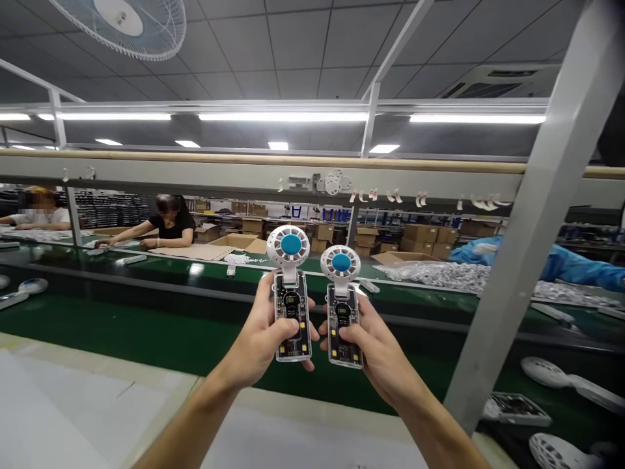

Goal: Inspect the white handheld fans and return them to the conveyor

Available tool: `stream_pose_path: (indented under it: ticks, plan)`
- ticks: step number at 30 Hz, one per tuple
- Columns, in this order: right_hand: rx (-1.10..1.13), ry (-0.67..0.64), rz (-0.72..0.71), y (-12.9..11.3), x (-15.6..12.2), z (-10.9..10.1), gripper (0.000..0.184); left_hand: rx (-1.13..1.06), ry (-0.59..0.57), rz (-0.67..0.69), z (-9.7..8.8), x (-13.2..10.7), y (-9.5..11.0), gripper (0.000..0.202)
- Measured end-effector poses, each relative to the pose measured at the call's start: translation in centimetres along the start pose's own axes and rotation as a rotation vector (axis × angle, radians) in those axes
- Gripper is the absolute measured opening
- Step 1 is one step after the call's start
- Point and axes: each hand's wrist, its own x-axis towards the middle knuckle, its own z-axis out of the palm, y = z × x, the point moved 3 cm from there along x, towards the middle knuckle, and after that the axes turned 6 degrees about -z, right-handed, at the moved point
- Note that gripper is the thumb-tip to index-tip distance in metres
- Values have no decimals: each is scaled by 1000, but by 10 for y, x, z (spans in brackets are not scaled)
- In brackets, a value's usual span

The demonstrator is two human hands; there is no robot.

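1. My left hand (258,342) is closed around the clear handle of a handheld fan (291,290), with my thumb across its front. My right hand (378,348) grips a second handheld fan (343,306) the same way. My hands are apart, just beside each other.
2. I hold both fans upright over a green conveyor belt (195,342), their white heads and blue hubs at the top. Circuit boards and small displays show through the clear handles.
3. Across the belt, an open cardboard box (234,242) sits near a co-worker's hand (105,243) and a flat cardboard sheet (188,252). I can't see inside the box.
4. To the right stands another open carton (398,258), its inside also hidden. A heap of small pale parts (439,277) lies just beside it, and a blue plastic sheet (537,257) lies farther right.
5. Closed cartons (424,241) are stacked farther back.
6. At the lower right, white fan housings (544,373) lie on the belt, well apart from my hands.
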Motion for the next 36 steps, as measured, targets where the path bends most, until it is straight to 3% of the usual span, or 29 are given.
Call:
stream_pose_path:
  ticks: [6, 12, 21, 36]
  plan:
    - [20, -74, -54, -13, -7, 6, 60, 8, 39, -30, 2, -1, 2, 54]
    - [27, -61, -54, -17, -6, 3, 59, 0, 52, -35, 2, 1, -2, 61]
    - [40, -82, -123, -23, -9, 4, 73, 11, 1, -6, 0, 5, -5, 65]
    - [51, -101, -152, -20, -6, 3, 72, -32, -28, -15, 7, 5, -8, 56]
